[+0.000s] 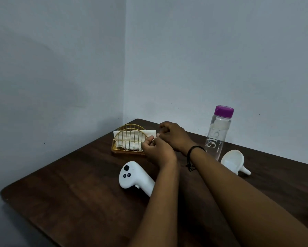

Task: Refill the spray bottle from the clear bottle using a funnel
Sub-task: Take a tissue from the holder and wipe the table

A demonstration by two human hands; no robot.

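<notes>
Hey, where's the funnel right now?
The white funnel lies on its side on the dark table, right of centre in the head view, beside the base of the clear purple-capped bottle.

On the table (64,202), a napkin holder (128,141) sits at frame centre, near the far corner. Both hands meet just right of it, the left hand (156,152) below the right hand (174,136). A controller (133,177) lies below the holder. Right of centre stands the clear bottle (219,132), the funnel (234,162) lying just lower right of it.
</notes>
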